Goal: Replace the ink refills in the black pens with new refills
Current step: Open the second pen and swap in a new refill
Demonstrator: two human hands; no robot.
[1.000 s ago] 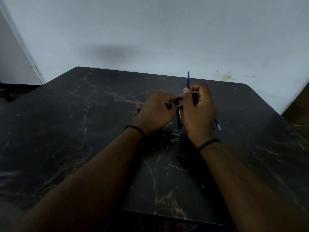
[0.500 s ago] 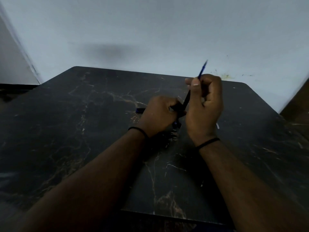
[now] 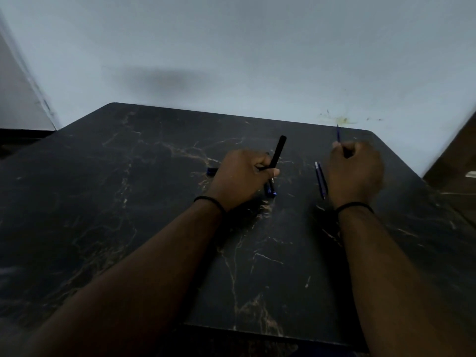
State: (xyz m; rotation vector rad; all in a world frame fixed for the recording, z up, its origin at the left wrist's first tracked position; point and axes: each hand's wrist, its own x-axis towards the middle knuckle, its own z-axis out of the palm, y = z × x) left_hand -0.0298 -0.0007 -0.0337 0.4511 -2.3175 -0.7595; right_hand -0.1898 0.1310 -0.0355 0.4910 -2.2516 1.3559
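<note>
Black barrel: the left hand [image 3: 243, 173] is closed round one black pen barrel [image 3: 278, 152], its long axis tilted up and away to the far right, far end free above the fist.
Blue refill in hand: the right hand [image 3: 354, 171] is fisted on one thin refill [image 3: 338, 134], whose tip pokes out toward the far wall.
Key relation: barrel and held refill are well apart, barrel to the left, refill to the right; by my judgement the right hand must travel left and line the refill up with the barrel's axis.
Refills on table [image 3: 128, 202]: two lie side by side [image 3: 320, 180] just left of the right hand, running near to far.
Other pieces: a blue-tipped part [image 3: 271, 190] lies under the left hand, another dark piece [image 3: 212, 171] at its left.
</note>
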